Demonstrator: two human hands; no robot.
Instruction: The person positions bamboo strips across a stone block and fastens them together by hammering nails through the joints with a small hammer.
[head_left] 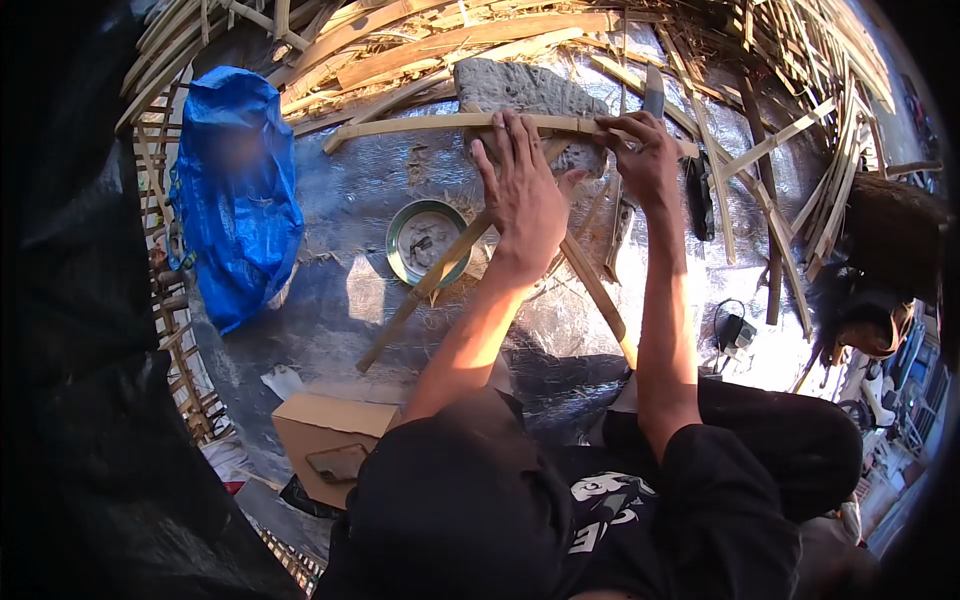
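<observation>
A long pale bamboo strip lies crosswise over a grey stone block. My left hand rests flat on the strip near its middle, fingers stretched out and thumb apart. Toward the strip's right end, my right hand is closed, its fingertips close to the strip. A knife blade sticks up from that hand; its handle is hidden in the fingers. Two narrower strips pass beneath my left hand and forearm, one bamboo strip slanting to the left, another strip to the right.
A round green-rimmed dish stands left of my forearm. Farther left is a blue plastic bag. Piles of bamboo strips line the back and right. A black-handled tool lies right of my wrist. A cardboard box with a phone is nearby.
</observation>
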